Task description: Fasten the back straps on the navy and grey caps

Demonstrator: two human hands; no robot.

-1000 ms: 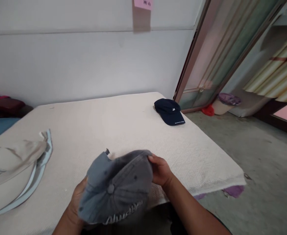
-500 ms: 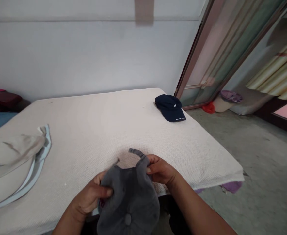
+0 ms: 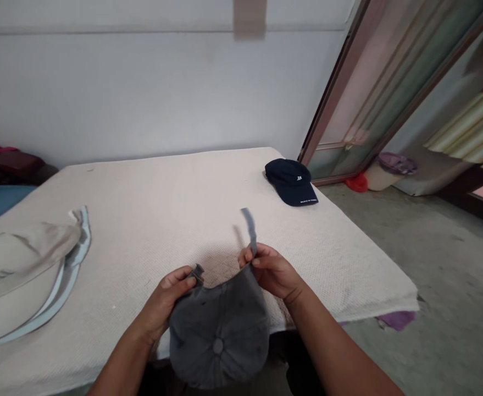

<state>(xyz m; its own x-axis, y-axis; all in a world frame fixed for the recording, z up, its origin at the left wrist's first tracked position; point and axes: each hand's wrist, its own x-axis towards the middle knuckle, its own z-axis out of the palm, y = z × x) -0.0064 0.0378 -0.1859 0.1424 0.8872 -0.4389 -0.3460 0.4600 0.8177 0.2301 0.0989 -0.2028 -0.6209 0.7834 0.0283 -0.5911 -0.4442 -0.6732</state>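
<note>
A grey baseball cap [image 3: 220, 335] hangs between my hands at the table's near edge, its crown with the button facing up and its back opening away from me. My left hand [image 3: 171, 294] pinches the left corner of that opening, by a short tab with a buckle-like end. The right corner is gripped by my right hand [image 3: 272, 272], at the base of the loose strap [image 3: 249, 223]. This strap sticks up free above my fingers, apart from the left tab. The cap's brim is hidden.
A navy cap [image 3: 290, 181] lies at the far right of the cloth-covered table [image 3: 162, 203]. Beige and pale blue caps [image 3: 27, 258] are stacked at the left. A lidless bin [image 3: 389, 171] and a red bag [image 3: 356, 182] stand on the floor beyond.
My left hand has moved up from the cap's side to the tab. My right hand has shifted to the strap's base, and the strap now points upward instead of leftward.
</note>
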